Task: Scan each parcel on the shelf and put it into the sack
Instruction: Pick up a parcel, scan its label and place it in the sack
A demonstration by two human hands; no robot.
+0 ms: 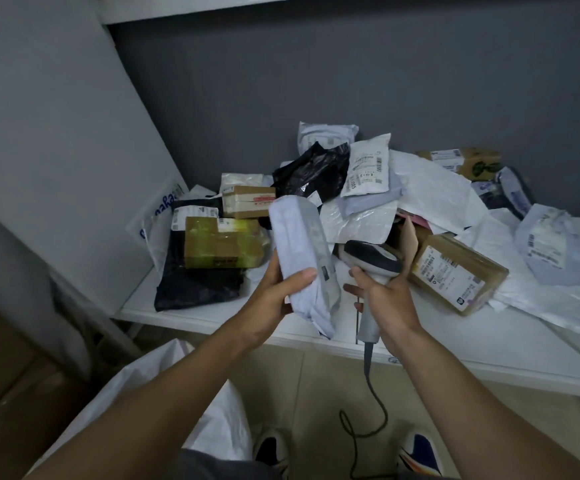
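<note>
Parcel (299, 244) wrapped in left hand (278, 292) grip, scanner (371, 261) just beside in right hand (385, 299) grip.

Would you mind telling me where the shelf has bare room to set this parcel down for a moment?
On the shelf the front strip is bare: in front of the black bag, and front right, before the brown box. Behind that, parcels crowd up to the back wall.
</note>
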